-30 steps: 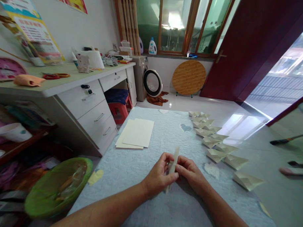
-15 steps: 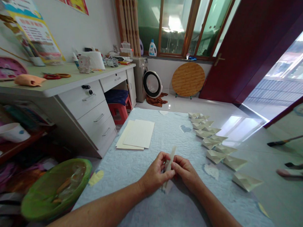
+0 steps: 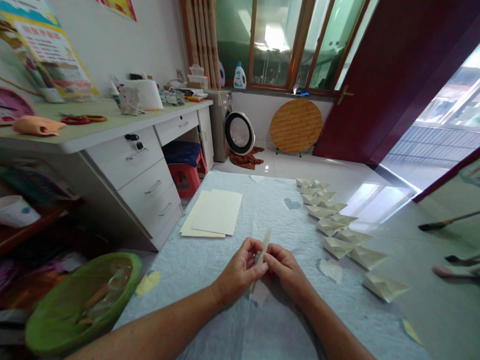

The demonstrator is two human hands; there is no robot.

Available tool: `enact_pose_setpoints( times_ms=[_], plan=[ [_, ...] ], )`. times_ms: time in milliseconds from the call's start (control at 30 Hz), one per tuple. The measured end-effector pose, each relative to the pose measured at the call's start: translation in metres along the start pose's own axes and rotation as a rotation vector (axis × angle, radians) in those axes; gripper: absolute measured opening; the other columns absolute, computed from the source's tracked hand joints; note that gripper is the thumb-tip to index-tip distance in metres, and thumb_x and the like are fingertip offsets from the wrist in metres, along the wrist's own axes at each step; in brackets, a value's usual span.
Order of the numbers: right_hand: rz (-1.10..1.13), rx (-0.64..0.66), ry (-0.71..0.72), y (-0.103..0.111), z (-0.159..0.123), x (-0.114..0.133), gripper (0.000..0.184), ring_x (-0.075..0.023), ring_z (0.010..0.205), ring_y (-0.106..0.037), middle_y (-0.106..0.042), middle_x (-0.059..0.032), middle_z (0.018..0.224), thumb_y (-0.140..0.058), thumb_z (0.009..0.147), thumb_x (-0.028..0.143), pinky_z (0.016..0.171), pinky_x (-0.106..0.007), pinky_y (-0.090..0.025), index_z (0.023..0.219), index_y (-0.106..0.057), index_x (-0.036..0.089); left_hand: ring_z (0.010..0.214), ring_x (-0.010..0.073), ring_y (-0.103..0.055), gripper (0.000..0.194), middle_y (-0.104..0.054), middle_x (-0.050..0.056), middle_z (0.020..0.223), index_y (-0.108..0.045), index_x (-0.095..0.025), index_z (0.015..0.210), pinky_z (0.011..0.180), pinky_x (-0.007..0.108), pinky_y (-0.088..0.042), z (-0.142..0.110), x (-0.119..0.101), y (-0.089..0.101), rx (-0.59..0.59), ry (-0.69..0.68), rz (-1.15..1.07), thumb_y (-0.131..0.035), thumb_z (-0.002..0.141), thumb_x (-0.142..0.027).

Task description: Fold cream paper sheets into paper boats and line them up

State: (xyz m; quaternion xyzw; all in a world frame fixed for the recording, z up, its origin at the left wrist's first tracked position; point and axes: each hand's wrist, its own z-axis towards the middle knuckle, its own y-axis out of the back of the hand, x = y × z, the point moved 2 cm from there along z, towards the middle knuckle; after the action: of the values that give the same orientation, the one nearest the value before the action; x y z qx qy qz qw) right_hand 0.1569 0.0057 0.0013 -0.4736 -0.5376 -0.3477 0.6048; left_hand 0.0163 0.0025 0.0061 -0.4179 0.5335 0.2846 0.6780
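Note:
A folded piece of cream paper (image 3: 267, 238) is held upright, nearly edge-on, above the table between my two hands. My left hand (image 3: 240, 269) is closed on its left side, thumb pressed near the middle. My right hand (image 3: 283, 266) pinches it from the right, fingertips close to the left thumb. The paper's lower part is largely hidden by the fingers. Several folded paper boats (image 3: 338, 247) stand in rows along the table's right side, one boat (image 3: 386, 286) nearest me. Beyond my left hand lies a stack of flat cream paper sheets (image 3: 217, 213).
A pale blue quilted cloth (image 3: 263, 202) covers the table. At the left stand a green basket (image 3: 42, 320) and a white desk (image 3: 136, 171) with drawers. Behind are a red stool (image 3: 185, 178), a washing machine (image 3: 218, 127) with its door open and a round wooden tabletop (image 3: 296, 126).
Both hands still hold the folded paper, which has tilted slightly. The whole view has shifted a little, so things appear slightly further left. The boats and sheets stay in place.

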Motion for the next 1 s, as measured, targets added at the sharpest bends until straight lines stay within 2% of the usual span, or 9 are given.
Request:
enact_pose_setpoints(
  times_ms=[133,267,367,467,533,633,733,833,1000],
  plan=[
    [0.031,0.011,-0.014,0.000,-0.001,-0.001,0.033,-0.0112,0.064,-0.051,-0.062,-0.0005,0.076,-0.068,0.082,0.049,0.059,-0.022,-0.039,0.088,-0.067,0.016,0.092,0.0159,-0.056,0.031,-0.053,0.001,0.096,-0.041,-0.022,0.099,0.087,0.031,-0.043,0.000,-0.002,-0.001,0.008,0.003,-0.032,-0.065,0.083,-0.031],
    [-0.003,-0.012,-0.029,0.002,-0.003,-0.001,0.032,-0.0087,0.050,-0.041,-0.052,0.0040,0.060,-0.064,0.083,0.048,0.047,-0.021,-0.032,0.085,-0.065,0.016,0.092,0.0171,-0.058,0.027,-0.055,0.002,0.098,-0.041,-0.021,0.100,0.084,0.031,-0.046,0.000,-0.002,0.000,-0.001,-0.019,0.016,-0.062,0.084,-0.029],
    [-0.156,-0.087,0.069,0.002,-0.004,0.002,0.019,-0.0118,0.059,-0.051,-0.060,0.0009,0.071,-0.061,0.083,0.035,0.055,-0.022,-0.040,0.089,-0.065,0.017,0.105,0.0212,-0.058,0.029,-0.055,0.006,0.111,-0.043,-0.021,0.104,0.094,0.036,-0.046,-0.002,-0.001,0.001,-0.041,-0.099,0.199,-0.061,0.082,-0.023],
    [-0.357,-0.169,0.182,-0.001,-0.006,0.004,0.023,-0.0165,0.077,-0.060,-0.067,-0.0014,0.086,-0.057,0.078,0.019,0.071,-0.026,-0.047,0.100,-0.064,0.018,0.126,0.0262,-0.049,0.045,-0.050,0.011,0.132,-0.041,-0.021,0.117,0.110,0.043,-0.035,-0.006,0.000,-0.001,-0.087,-0.191,0.440,-0.061,0.077,-0.012],
    [-0.457,-0.216,0.189,-0.002,-0.007,0.003,0.024,-0.0157,0.071,-0.058,-0.066,0.0001,0.079,-0.055,0.076,0.016,0.066,-0.025,-0.045,0.099,-0.063,0.018,0.134,0.0279,-0.042,0.058,-0.044,0.013,0.141,-0.037,-0.022,0.126,0.115,0.047,-0.030,-0.008,0.001,-0.004,-0.079,-0.244,0.556,-0.059,0.074,-0.007],
    [-0.487,-0.247,0.188,-0.002,-0.009,0.001,0.011,-0.0148,0.064,-0.055,-0.063,0.0007,0.072,-0.055,0.077,0.019,0.061,-0.025,-0.044,0.085,-0.062,0.019,0.140,0.0295,-0.035,0.073,-0.036,0.015,0.147,-0.029,-0.022,0.136,0.116,0.051,-0.028,-0.010,0.003,-0.009,-0.070,-0.320,0.661,-0.058,0.072,-0.004],
    [-0.447,-0.278,0.198,0.001,-0.009,-0.002,0.004,-0.0146,0.062,-0.054,-0.061,0.0012,0.069,-0.057,0.078,0.023,0.061,-0.025,-0.044,0.080,-0.059,0.020,0.139,0.0318,-0.035,0.082,-0.032,0.016,0.149,-0.021,-0.021,0.143,0.114,0.053,-0.031,-0.010,0.005,-0.011,-0.148,-0.338,0.739,-0.060,0.072,-0.007],
    [-0.444,-0.310,0.205,0.003,-0.009,-0.002,0.007,-0.0140,0.061,-0.053,-0.058,0.0025,0.068,-0.058,0.079,0.024,0.059,-0.025,-0.043,0.084,-0.058,0.020,0.134,0.0329,-0.040,0.085,-0.034,0.018,0.148,-0.019,-0.020,0.146,0.109,0.052,-0.037,-0.009,0.008,-0.009,-0.206,-0.284,0.816,-0.062,0.073,-0.012],
    [-0.528,-0.344,0.218,0.001,-0.011,0.000,0.006,-0.0131,0.059,-0.051,-0.056,0.0040,0.066,-0.056,0.083,0.026,0.057,-0.024,-0.039,0.086,-0.055,0.020,0.106,0.0246,-0.059,0.081,-0.055,0.013,0.130,-0.023,-0.022,0.145,0.094,0.042,-0.047,-0.006,0.009,-0.005,-0.193,-0.129,0.787,-0.062,0.075,-0.013]
  ],
)
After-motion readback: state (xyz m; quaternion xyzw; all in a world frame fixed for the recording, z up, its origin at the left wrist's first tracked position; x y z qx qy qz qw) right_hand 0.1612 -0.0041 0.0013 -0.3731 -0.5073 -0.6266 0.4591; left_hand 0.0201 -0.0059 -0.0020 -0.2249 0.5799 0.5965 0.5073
